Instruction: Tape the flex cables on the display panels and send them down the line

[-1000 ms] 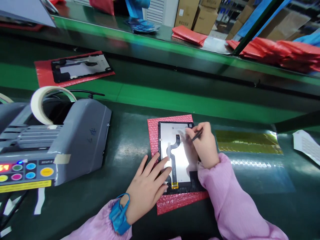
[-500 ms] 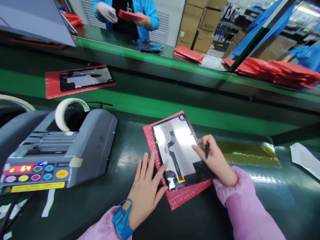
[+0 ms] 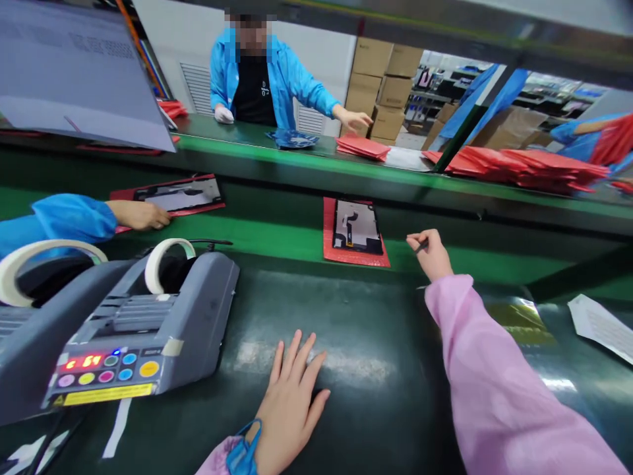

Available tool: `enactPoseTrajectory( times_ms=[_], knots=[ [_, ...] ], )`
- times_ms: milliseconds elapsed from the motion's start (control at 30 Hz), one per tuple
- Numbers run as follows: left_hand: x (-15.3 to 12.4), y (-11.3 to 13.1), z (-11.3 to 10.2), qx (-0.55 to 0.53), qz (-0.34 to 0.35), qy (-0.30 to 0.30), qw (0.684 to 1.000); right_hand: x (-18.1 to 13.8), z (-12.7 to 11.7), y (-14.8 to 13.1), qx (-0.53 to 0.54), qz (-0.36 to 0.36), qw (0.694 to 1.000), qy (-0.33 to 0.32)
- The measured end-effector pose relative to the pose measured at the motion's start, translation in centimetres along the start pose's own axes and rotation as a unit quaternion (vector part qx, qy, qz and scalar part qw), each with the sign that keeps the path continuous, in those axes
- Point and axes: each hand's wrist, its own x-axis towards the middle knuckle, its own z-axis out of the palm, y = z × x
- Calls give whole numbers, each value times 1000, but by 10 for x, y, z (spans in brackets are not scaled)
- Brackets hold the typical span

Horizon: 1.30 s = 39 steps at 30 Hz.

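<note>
Lying atop red pouch (image 3: 328, 229), panel (image 3: 364, 227), tape (image 3: 153, 270) in dispenser (image 3: 208, 316)

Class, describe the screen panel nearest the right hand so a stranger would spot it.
Behind the workbench runs a green strip. On it, left of the wearer's right hand, a screen panel lies on a red bubble-wrap sheet. Unlike the other panel, beside a blue-sleeved hand, it shows a golden end on its ribbon cable.

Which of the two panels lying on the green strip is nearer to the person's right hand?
The centre panel is nearer the right hand; its dark ribbon ends in yellow-orange. The left panel lies farther off, beside a co-worker's hand.
</note>
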Motion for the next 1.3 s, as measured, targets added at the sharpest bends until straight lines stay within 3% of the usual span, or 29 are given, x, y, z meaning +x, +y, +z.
enactPoseTrajectory(
  times_ms=[100,233,367,467,567,667,933,1300],
  knots=[
    [4,-2,0,-16,26,4,1000,-49,-55,6,-1,20,1000,-5],
    [17,3,4,-52,113,-1,992,-138,-113,5,30,109,993,-26],
    [42,32,13,-102,205,-34,973,-214,-125,1,58,192,979,-24],
    [62,64,21,-121,249,-70,958,-245,-117,-2,72,214,973,-50],
    [76,89,29,-114,277,-89,950,-259,-111,-6,74,223,968,-86],
    [82,99,34,-106,292,-95,946,-269,-113,-10,65,227,965,-116],
    [81,99,40,-107,283,-87,949,-278,-121,-16,22,199,971,-135],
    [86,99,36,-92,306,-92,943,-272,-118,-24,31,267,952,-150]
  ],
)
